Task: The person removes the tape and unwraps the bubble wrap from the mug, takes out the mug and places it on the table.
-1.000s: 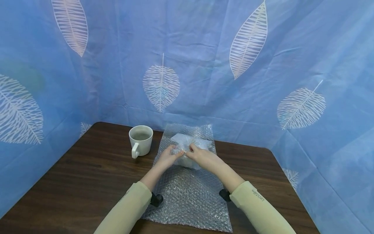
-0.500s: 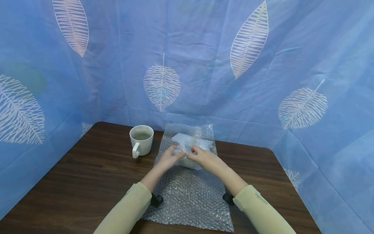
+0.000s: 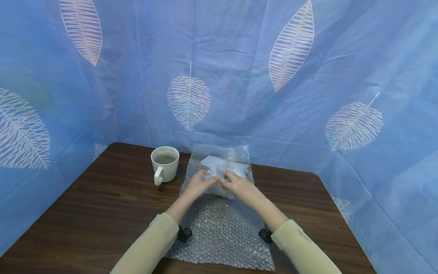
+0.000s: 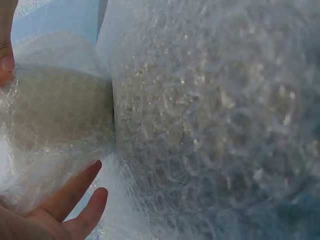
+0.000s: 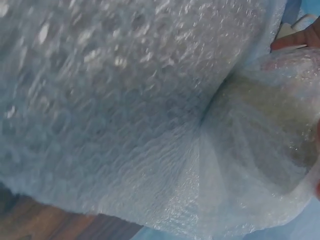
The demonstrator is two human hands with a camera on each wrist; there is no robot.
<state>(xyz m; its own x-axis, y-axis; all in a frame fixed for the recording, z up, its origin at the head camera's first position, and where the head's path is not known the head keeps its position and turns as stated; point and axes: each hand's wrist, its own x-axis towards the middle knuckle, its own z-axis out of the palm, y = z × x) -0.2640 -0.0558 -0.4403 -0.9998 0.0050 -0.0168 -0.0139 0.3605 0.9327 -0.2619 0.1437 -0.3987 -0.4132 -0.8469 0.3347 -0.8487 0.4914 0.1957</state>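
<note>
A bubble-wrapped bundle lies on a long sheet of bubble wrap at the middle of the table. Through the wrap, a rounded, tapering olive-grey form shows in the left wrist view; its kind cannot be told. My left hand holds the bundle's left side, thumb across the top and fingers along the side. From the right, my right hand grips the wrap over it with bent finger and thumb. The two thumbs are slightly apart. In the right wrist view, only fingertips show at the right edge.
A white mug stands upright left of the sheet, its handle towards me. The dark wooden table extends on both sides. A blue cloth with white leaf patterns hangs behind and at the sides.
My right thumb has drawn slightly to the right, away from my left thumb, which it nearly met before. The bundle, the sheet and the mug stay in place.
</note>
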